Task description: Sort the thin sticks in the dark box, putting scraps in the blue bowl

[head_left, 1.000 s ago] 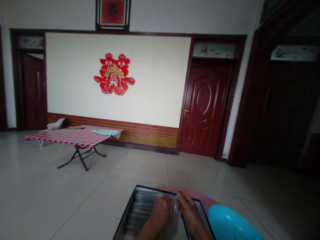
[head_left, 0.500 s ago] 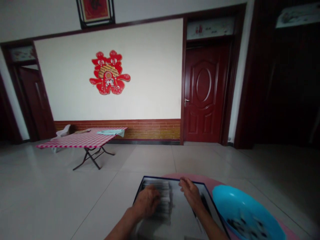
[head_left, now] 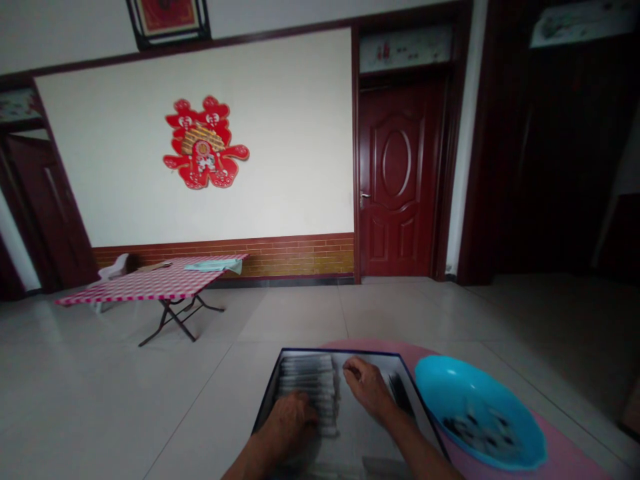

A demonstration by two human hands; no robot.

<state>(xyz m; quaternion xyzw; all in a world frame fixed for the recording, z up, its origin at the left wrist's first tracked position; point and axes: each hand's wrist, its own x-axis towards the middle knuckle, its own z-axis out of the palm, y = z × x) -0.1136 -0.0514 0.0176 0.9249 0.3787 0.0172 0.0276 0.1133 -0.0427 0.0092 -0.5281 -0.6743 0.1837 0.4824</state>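
Your hands are working inside a dark-rimmed tray (head_left: 340,351) at the bottom centre of the frame, which sits flat on a pink round mat (head_left: 373,345). Your left hand (head_left: 290,423) lies over the lower end of the rows of thin silvery strips (head_left: 305,380), which fill the left part of the tray. The fingers are bent down over them, but the back of the hand hides the fingertips, so you can't tell from here whether they're gripping anything or only resting there.

Your right hand (head_left: 365,388) is just right of those rows, fingers curled inward above the bare pale floor of the tray. Nothing shows in it, though a small piece could be hidden in the curl. A few dark strips (head_left: 399,393) lie near the tray's right edge, just beyond that hand.

Right of the tray, at the lower right of the frame, a blue plastic basin (head_left: 440,380) sits on the same mat, with small dark bits (head_left: 475,430) scattered in its bottom (too blurred to name).

At the upper left, a folding table with a red-checked cover (head_left: 150,283) stands by the wall, well away from your hands.
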